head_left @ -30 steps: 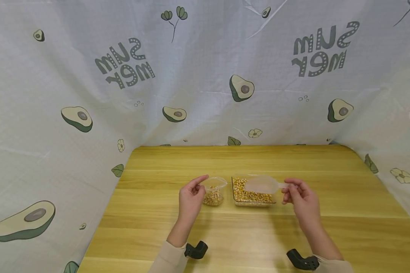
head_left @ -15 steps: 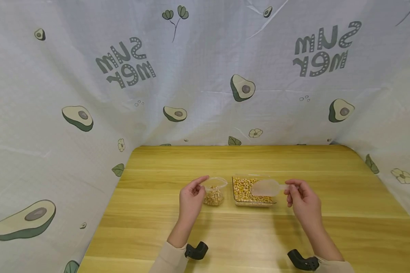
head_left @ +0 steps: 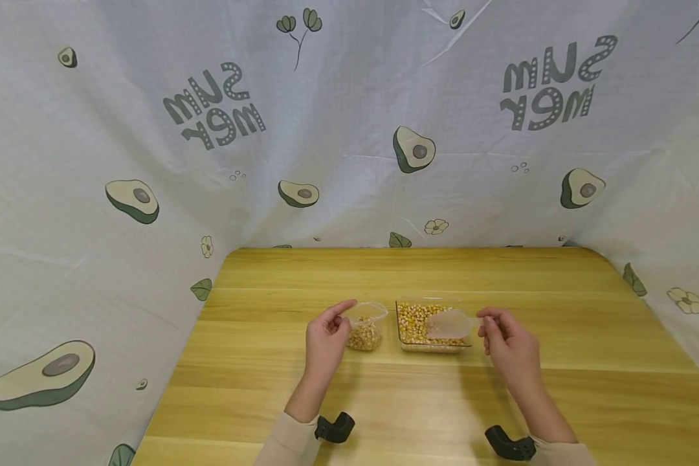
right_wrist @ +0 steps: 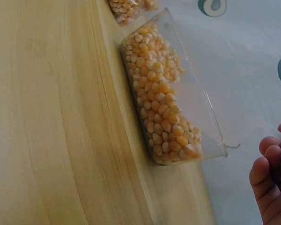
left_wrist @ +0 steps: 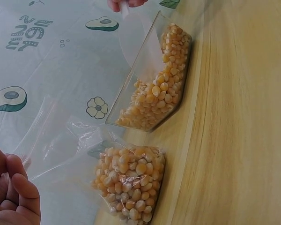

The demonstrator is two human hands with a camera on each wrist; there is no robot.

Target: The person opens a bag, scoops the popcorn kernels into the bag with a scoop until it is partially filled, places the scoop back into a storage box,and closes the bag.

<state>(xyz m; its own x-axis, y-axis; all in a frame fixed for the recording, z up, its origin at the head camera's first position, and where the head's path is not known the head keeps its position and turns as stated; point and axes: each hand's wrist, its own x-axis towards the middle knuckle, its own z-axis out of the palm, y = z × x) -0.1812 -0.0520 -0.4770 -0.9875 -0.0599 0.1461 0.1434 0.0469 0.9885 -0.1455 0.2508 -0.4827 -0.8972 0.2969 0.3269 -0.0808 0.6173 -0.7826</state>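
1. Nearest the camera: two beige sleeves, each with a black wrist mount, at the near edge of the wooden table (head_left: 559, 310).
2. Left hand (head_left: 325, 336): fingers curled, pinching the open rim of a small clear bag (head_left: 366, 327). The bag stands on the table partly filled with corn kernels (left_wrist: 131, 185), just left of the container.
3. Right hand (head_left: 508, 342): thumb and fingers pinch the handle of a translucent scoop (head_left: 450, 323). The scoop bowl lies low inside the container, over the kernels at its right end.
4. Clear rectangular container (head_left: 433, 325): rests on the table between the hands, near mid-table, holding a layer of kernels. Bag and container sit close, side by side; contact cannot be told.
5. Farthest: avocado-print curtain (head_left: 349, 129) behind and to both sides of the table.
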